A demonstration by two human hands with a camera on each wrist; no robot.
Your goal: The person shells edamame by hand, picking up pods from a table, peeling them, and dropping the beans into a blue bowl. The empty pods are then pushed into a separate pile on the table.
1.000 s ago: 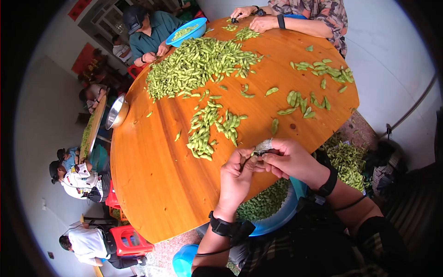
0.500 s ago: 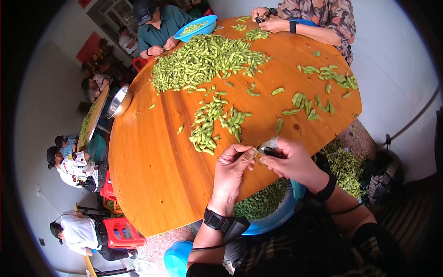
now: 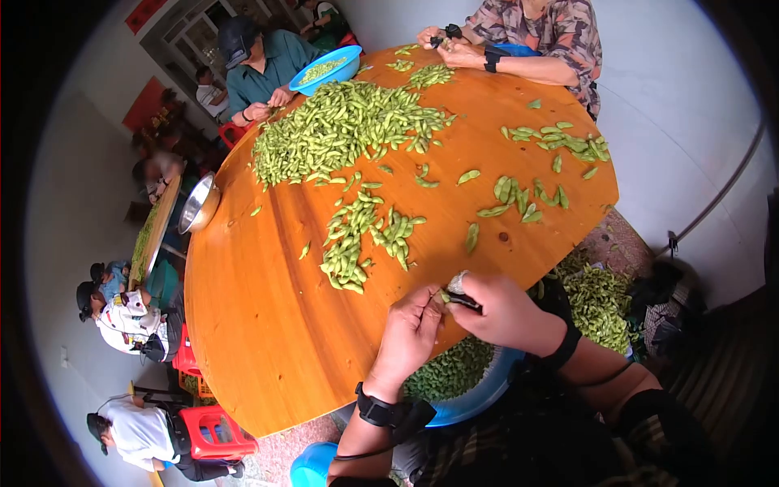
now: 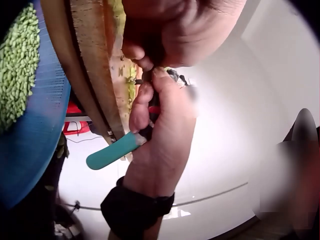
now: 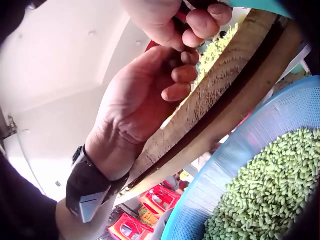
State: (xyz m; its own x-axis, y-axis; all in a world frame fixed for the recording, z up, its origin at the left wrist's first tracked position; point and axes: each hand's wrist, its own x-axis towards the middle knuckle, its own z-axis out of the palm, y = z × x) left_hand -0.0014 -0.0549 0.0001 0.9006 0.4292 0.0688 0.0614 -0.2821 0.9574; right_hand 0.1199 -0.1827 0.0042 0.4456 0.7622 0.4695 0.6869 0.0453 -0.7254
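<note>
My left hand [image 3: 410,333] pinches a small green soybean pod [image 3: 445,297] between thumb and fingers, mostly covered by them. Close against it, my right hand [image 3: 511,312] grips a dark, slim tool [image 3: 464,302]; its teal handle [image 4: 112,152] sticks out below the palm in the left wrist view. The tool's working end is hidden among the fingers. A whitish wrap [image 3: 457,282] covers a right fingertip. Both hands meet over the near edge of the wooden table [image 3: 268,325]. Below them sits a blue basin [image 5: 200,200] holding shelled green beans [image 5: 272,185].
A large heap of pods [image 3: 333,130] lies across the table, with a smaller pile [image 3: 349,243] nearer me and loose pods [image 3: 519,195] at right. Two people work opposite, near a blue bowl [image 3: 329,69]. More pods [image 3: 600,304] lie on the floor at right.
Half a second ago my hands were slightly apart at the fingertips; now they meet at the pod. My right hand has turned, showing more of its back. The head view has shifted slightly.
</note>
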